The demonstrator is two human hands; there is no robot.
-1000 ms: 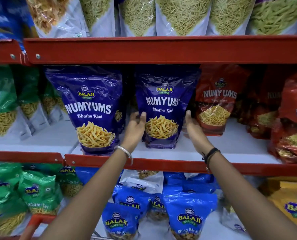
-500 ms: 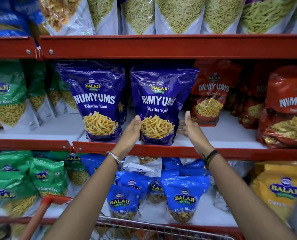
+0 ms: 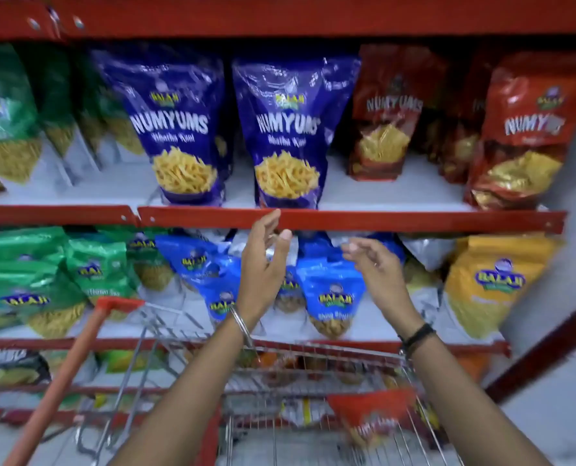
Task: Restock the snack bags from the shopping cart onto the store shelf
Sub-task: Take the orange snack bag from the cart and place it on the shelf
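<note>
Two purple Numyums bags stand upright side by side on the middle red shelf [image 3: 347, 219]: one [image 3: 175, 129] to the left, the other [image 3: 286, 129] at the centre near the shelf's front edge. My left hand [image 3: 263, 264] hangs just below that edge, fingers apart, holding nothing. My right hand [image 3: 377, 267] is lower right of it, also empty with spread fingers. Beneath my forearms is the wire shopping cart [image 3: 313, 358] with a red snack bag [image 3: 370, 418] inside.
Red Numyums bags [image 3: 528, 136] fill the shelf's right side, green bags [image 3: 7, 129] the left. On the shelf below lie blue Balaji bags [image 3: 330, 290], green ones [image 3: 44, 280] and a yellow bag [image 3: 491, 284]. The cart's orange handle [image 3: 64, 375] slants at lower left.
Both hands have let go of the centre purple bag and dropped below the shelf edge. The view has tilted down, bringing the cart into sight.
</note>
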